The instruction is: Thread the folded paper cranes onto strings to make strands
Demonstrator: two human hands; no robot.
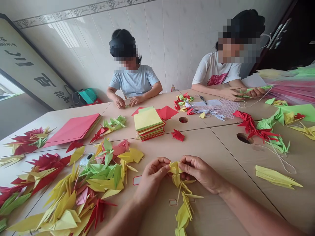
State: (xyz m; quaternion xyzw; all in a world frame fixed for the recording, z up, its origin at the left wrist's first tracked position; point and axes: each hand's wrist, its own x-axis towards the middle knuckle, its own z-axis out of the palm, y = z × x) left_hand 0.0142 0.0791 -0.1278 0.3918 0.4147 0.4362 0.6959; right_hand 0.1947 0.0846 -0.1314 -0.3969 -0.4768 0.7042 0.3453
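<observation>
Between my two hands is a yellow paper crane, its wings pinched from either side. My left hand grips its left edge between thumb and bent fingers. On the opposite edge, my right hand closes the same way. Just below hangs a line of more yellow folded cranes, running toward me down to the bottom of the view; whether a string joins them I cannot tell. Left of my left hand lies a large heap of yellow, green, red and pink folded cranes.
A stack of square paper and red sheets stand farther back. Two people sit across the table, working with paper. At right lie a red and green crane string, yellow folded pieces and a table hole.
</observation>
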